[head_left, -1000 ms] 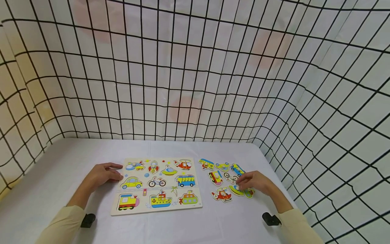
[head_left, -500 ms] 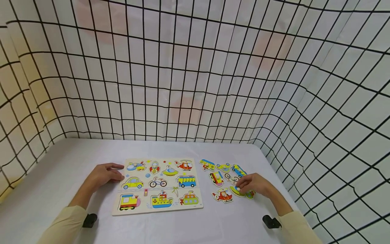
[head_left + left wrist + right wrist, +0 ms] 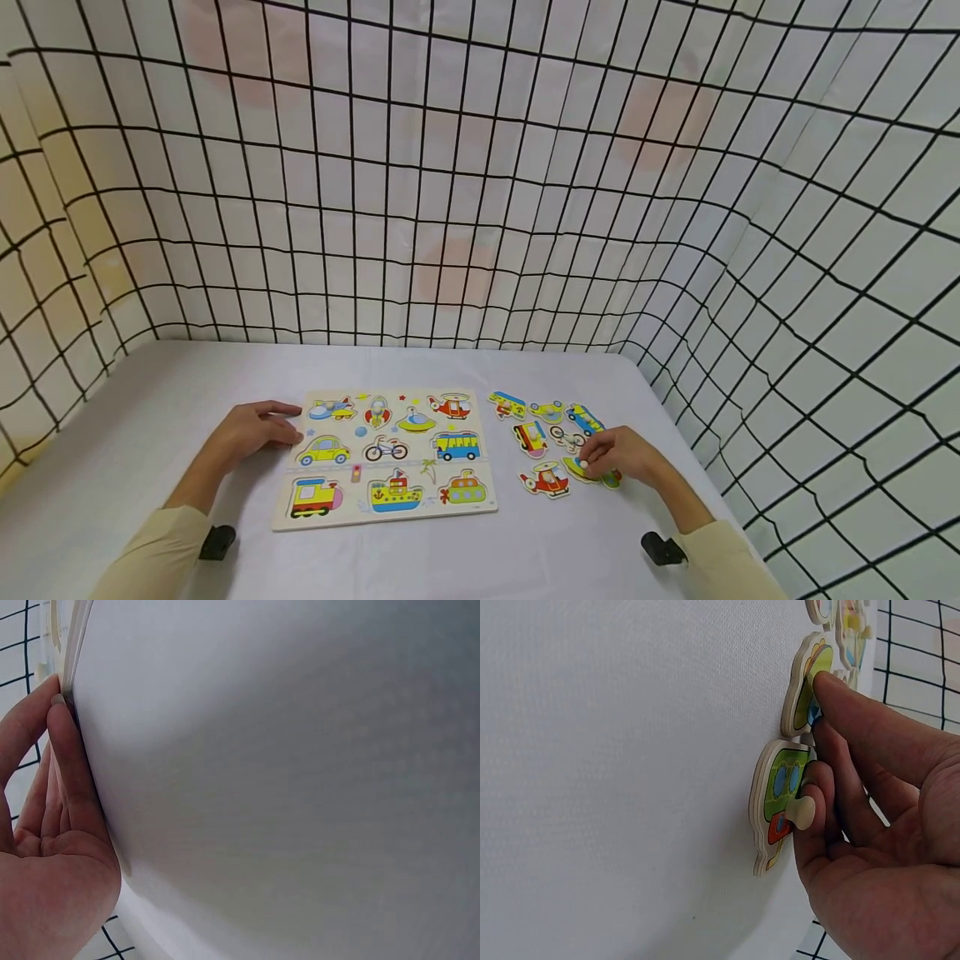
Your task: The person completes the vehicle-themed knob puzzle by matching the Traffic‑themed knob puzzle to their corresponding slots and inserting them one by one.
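A wooden puzzle board printed with vehicles lies flat on the table. My left hand rests along its left edge, fingers fairly straight; in the left wrist view the fingertips meet that edge. Over at the loose pieces, my right hand has its thumb and finger at the knob of a flying saucer puzzle piece, pinching it. In the right wrist view the thumb overlaps the saucer piece, which appears flat on the table; its knob is hidden there. A green submarine piece lies beside the curled fingers.
Several loose pieces lie right of the board, among them a helicopter, a train, a bicycle, a blue bus and a yellow car. White walls with a black grid enclose the table's far and side edges.
My right hand has shifted slightly at the saucer piece, and its pale knob shows more plainly between the fingertips. The left hand and the board have stayed in place.
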The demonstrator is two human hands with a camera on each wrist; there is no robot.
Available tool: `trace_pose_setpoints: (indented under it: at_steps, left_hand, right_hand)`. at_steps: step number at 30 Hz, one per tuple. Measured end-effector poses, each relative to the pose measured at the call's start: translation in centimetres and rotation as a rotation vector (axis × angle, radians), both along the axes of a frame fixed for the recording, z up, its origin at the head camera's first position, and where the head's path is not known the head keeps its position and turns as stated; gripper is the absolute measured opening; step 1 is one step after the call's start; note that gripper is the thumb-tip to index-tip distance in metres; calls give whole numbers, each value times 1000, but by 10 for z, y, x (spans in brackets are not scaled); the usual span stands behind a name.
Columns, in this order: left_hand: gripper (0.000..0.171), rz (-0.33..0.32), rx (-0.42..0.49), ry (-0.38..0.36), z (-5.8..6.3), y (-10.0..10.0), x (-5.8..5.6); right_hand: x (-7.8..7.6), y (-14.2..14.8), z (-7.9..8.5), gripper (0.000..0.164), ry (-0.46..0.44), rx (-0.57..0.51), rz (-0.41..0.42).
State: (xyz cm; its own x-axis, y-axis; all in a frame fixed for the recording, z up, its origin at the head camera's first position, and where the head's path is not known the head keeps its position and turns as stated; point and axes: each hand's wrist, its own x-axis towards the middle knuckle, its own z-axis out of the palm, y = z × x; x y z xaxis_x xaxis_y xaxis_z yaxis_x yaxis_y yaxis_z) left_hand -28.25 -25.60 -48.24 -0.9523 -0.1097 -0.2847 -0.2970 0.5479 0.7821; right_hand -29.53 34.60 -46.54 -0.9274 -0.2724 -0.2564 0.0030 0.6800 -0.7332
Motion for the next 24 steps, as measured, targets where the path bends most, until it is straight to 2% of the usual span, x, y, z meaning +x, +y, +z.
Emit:
trace_pose_setpoints:
  at_steps: [10, 24]
  left_hand:
    - [66, 4, 2, 3, 1, 1, 2]
    - [64, 10, 14, 1, 1, 1, 2]
  right_hand:
    - [-1, -4, 1, 19, 12, 61, -73]
    - [-11, -23, 22, 14, 72, 100, -55]
